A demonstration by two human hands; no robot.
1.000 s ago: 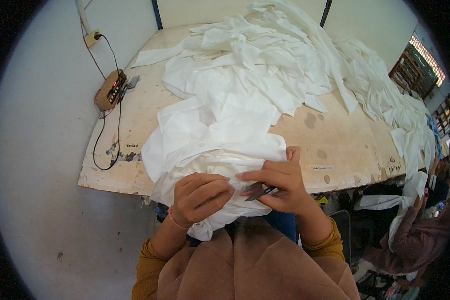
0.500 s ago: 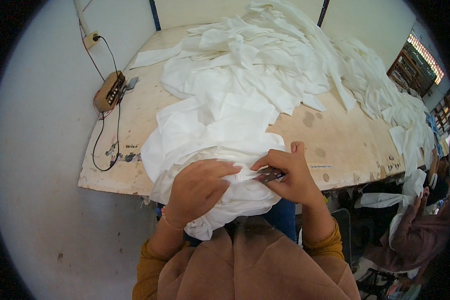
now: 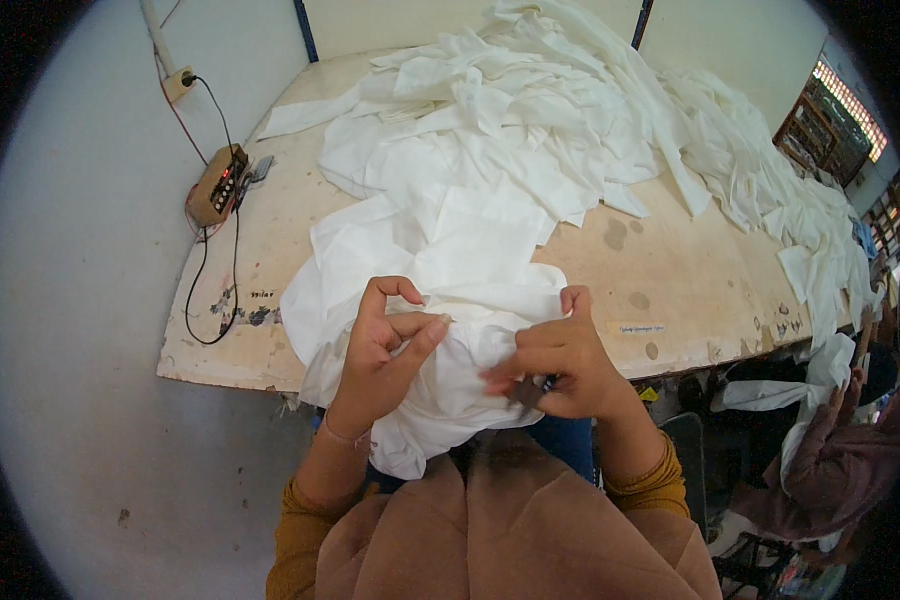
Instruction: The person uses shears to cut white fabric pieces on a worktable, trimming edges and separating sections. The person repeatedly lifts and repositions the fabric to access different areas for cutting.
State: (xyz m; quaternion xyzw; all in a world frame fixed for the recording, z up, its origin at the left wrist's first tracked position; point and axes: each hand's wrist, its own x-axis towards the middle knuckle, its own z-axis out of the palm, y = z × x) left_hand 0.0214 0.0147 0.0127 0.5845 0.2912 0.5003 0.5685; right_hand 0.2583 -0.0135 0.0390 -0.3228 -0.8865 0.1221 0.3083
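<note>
Table: its pale wooden top is marked by round dark stains; a paper strip is seen near its front edge.
Brown box: it is placed at the left edge of the table; a small red light is lit on its dark face.
Black cable: it is laid in a loop over the left corner of the table.
Wall socket: it is fixed to the left of the table, with a black plug inserted.
Dark posts: two are set behind the table.
Co-worker: a brownish sleeve is seen to the right of the table.
</note>
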